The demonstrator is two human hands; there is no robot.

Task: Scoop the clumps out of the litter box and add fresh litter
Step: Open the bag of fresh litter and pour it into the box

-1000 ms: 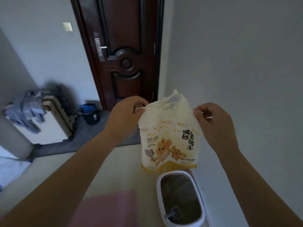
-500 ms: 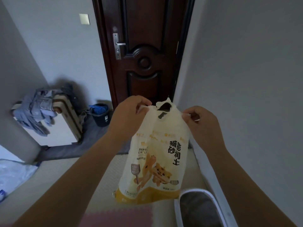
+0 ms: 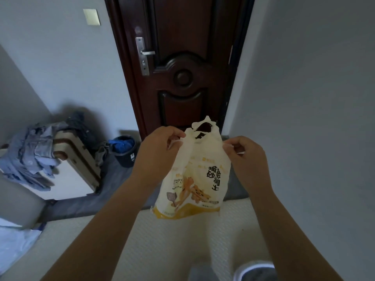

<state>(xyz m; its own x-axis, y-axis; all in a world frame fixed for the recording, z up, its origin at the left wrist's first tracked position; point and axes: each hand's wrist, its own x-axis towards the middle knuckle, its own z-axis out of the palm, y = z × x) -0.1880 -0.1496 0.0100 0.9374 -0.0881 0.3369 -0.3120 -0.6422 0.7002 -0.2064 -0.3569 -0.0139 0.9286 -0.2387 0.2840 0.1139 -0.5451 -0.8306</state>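
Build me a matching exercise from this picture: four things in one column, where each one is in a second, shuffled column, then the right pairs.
Things
1. litter bag
2. bucket
3. litter box
4. clothes

Places
A. at the bottom edge of the view, only partly showing
B. piled on the cream case at the left
C. held up, pinched at its top by the left hand and the right hand
D. on the floor by the left side of the door, with blue cloth in it

Pairs: 1-C, 2-D, 3-A, 4-B
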